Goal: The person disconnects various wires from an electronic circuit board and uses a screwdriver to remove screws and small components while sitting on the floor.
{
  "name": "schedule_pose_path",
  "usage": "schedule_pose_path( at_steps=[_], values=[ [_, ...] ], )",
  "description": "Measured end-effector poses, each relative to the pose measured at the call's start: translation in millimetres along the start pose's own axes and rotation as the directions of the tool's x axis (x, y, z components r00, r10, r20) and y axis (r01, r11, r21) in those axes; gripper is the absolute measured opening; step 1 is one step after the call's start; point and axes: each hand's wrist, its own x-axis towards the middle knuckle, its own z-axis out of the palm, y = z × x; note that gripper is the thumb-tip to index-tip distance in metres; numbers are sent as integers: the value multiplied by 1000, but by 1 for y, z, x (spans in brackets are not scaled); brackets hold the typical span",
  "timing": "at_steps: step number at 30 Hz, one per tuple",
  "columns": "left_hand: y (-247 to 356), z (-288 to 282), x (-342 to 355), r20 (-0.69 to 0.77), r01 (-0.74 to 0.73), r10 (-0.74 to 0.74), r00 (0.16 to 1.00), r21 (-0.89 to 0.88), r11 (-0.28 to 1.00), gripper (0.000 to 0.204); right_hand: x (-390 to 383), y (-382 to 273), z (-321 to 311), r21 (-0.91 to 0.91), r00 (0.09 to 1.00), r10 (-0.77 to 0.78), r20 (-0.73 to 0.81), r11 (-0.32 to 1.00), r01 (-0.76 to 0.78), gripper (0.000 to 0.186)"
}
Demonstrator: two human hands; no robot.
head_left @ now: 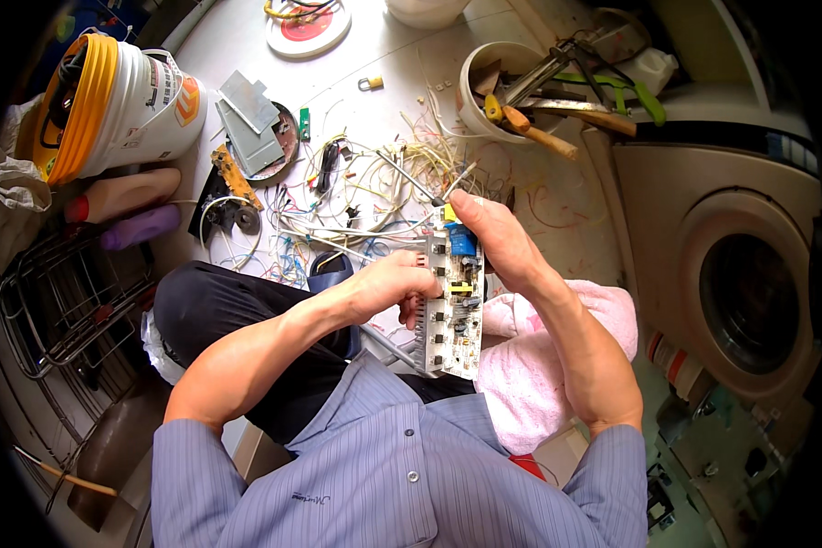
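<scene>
Components (pixel 463 241) remain on the circuit board (pixel 466 349) (heatsink (pixel 432 351) attached), gripped by left hand (pixel 395 283) and right hand (pixel 500 236); loose wires (pixel 429 163) lie beyond.

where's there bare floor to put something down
Bare floor shows between the red-and-white disc and the tool bucket, and between that disc and the yellow-and-white bucket. Loose wires crowd the area beyond the held circuit board.

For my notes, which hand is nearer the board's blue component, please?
Right. The right hand is beside the blue component; the left hand is lower in view, at the left side of the board.
</scene>
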Motion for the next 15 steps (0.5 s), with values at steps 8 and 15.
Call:
schedule_pose_path(
  at_steps=[8, 15],
  values=[
    [-7, 0, 2, 68, 15, 0, 998, -234, 972, 25, 1, -1, 3, -30, 999, 7, -42, 1000, -9, 51],
    [-22, -3, 8, 118, 29, 12, 993, -343, 939, 28, -1, -9, 6, -76, 993, 83, -79, 993, -89, 55]
  ],
)
